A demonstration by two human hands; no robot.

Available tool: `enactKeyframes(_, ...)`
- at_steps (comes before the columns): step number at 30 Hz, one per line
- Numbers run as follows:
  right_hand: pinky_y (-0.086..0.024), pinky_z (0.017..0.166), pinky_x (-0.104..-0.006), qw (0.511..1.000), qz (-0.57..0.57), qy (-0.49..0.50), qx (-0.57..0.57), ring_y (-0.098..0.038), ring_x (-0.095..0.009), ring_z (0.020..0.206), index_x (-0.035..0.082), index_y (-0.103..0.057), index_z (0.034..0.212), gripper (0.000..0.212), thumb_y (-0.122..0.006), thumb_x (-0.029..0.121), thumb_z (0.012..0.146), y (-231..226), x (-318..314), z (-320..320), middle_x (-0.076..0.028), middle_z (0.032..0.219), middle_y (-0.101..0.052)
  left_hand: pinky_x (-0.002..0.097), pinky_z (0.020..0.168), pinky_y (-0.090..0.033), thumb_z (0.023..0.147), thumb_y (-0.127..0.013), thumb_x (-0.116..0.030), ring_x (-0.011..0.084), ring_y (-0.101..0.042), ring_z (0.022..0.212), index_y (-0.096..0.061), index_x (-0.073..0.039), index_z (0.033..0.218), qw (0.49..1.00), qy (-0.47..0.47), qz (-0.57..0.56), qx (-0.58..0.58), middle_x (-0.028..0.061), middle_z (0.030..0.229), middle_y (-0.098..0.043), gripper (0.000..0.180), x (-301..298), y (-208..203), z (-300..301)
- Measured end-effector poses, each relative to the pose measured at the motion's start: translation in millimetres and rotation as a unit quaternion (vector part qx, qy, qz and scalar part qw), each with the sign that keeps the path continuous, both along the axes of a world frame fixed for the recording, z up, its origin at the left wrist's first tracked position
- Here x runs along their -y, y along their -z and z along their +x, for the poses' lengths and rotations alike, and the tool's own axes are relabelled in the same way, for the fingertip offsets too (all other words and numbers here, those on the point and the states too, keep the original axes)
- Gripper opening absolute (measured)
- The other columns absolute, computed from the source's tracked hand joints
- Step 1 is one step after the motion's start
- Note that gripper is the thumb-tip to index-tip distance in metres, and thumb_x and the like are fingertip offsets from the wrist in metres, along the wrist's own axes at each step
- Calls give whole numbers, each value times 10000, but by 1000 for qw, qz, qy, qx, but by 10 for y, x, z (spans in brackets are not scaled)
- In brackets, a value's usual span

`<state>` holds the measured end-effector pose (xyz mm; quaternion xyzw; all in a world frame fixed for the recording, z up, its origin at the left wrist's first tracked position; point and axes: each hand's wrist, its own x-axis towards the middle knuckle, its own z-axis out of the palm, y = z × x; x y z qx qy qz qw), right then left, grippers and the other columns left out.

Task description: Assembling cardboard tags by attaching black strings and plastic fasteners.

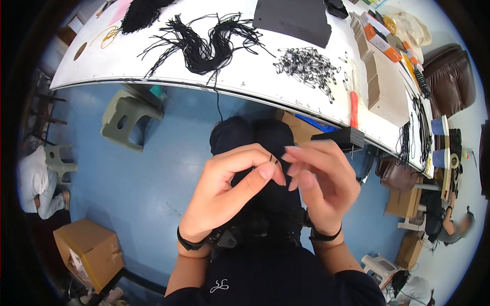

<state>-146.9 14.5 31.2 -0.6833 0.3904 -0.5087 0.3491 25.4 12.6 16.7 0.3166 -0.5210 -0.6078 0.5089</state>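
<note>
My left hand [229, 191] and my right hand [321, 178] meet over my lap, fingertips almost touching. Between the left thumb and forefinger sits a small black safety pin [274, 160], and the right fingertips pinch at the same spot. A thin black cord [219, 104] hangs from the white table [127, 61] edge down toward my knees. On the table lie a bundle of black cords [204, 43] and a heap of black safety pins [306, 65].
A dark grey card sheet [293, 20] and stacks of brown card tags [383, 86] lie on the table. A grey-green plastic stool [127, 120] stands under it. A cardboard box [89, 250] sits lower left. Other people sit at the far left and lower right.
</note>
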Motion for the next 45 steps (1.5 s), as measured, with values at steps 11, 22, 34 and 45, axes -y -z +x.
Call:
enactKeyframes(11,-495,607,-236,992,67,-89,50,-602,-128,715,22,-713,958,216,-697,-24,748,73,109,-63,-90,894,-636,290,726,-391,903,-534,-93,154,-571,704,-582,-26,755,999,35,29,17,49,736,-622,169,-53,-4,-33)
enactKeyframes(22,-500,596,-236,998,42,-41,25,-620,-138,727,-10,-688,902,128,-662,-49,783,90,48,-36,-100,898,-640,281,696,-411,899,-544,-70,159,-576,720,-592,-17,780,999,32,19,37,56,758,-624,139,-55,8,-67)
enactKeyframes(34,-515,580,-267,999,-6,37,-11,-610,-159,724,-30,-604,912,92,-587,-76,835,-5,-11,117,-122,903,-623,182,512,-324,835,-582,73,41,-420,605,-632,50,887,988,-114,-94,51,31,733,-525,76,-68,61,-154)
enactKeyframes(45,-463,619,-338,843,-116,312,-422,-561,-229,739,83,-650,828,114,-712,129,744,-298,475,-305,-29,822,-594,172,600,-434,833,-577,86,51,-467,619,-609,77,845,972,-210,-101,-25,51,762,-520,36,114,146,-182)
